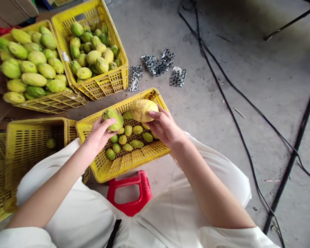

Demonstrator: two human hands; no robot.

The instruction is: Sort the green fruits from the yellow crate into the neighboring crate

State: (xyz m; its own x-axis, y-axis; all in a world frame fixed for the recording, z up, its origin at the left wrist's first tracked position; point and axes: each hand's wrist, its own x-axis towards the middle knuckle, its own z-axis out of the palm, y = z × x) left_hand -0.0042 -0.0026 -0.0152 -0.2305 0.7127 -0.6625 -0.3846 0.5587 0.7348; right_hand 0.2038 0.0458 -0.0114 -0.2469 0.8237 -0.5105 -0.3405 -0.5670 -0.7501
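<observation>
My left hand (98, 133) is closed around a green lemon (113, 119), thumb across its front. To its right, my right hand (167, 126) grips a larger, pale yellow lemon (142, 110) with brownish marks. The two fruits are close together but apart, both held above a yellow plastic crate (129, 165). Several small green-yellow lemons (136, 143) lie on the bottom of that crate, partly hidden by my hands.
Two yellow crates full of lemons, a left one (67, 100) and a right one (105, 84), stand beyond. Another yellow crate (28, 125) at left holds one fruit. Crumpled foil wrappers (157, 65) and black cables (229, 91) lie on the floor. A red stool (142, 193) is below me.
</observation>
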